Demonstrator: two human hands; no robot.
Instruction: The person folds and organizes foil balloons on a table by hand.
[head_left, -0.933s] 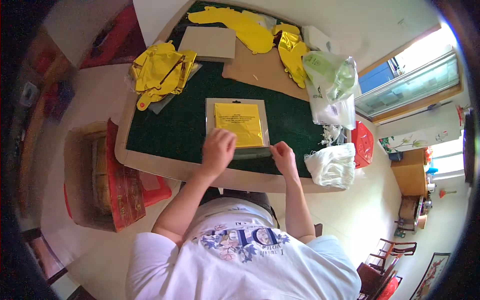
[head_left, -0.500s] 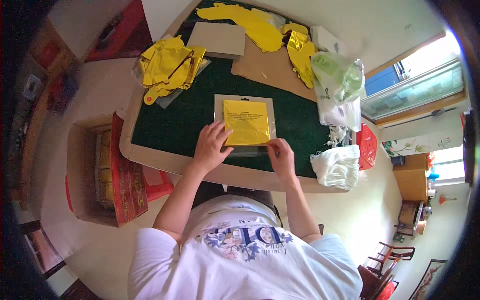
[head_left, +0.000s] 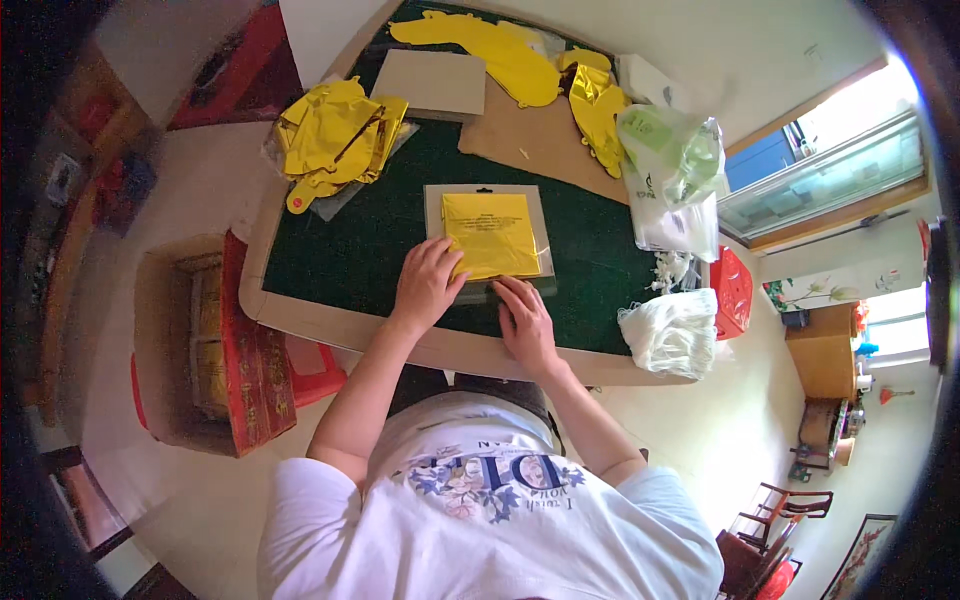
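Note:
A flat clear plastic bag (head_left: 547,264) lies on the dark green tabletop with a grey card inside. A folded square of gold foil (head_left: 490,225), printed with small dark text, shows through it. Over the bag's lower left corner my left hand (head_left: 428,283) rests open, its fingertips on the foil's edge. My right hand (head_left: 526,325) is at the near edge of the bag, fingers extended and laid on the clear strip below the foil. Neither hand grips anything.
Loose gold foil balloons (head_left: 335,130) pile up at the far left, beside a stack of grey cards (head_left: 430,82). More flat gold foil (head_left: 490,50) lies beyond. White-green plastic bags (head_left: 672,165) and a bundle of white string (head_left: 668,328) line the right edge. An open carton (head_left: 180,340) stands left.
My right hand has moved left from the bag's lower right corner to the middle of its near edge, and its fingers have opened from a pinch. My left hand has barely shifted.

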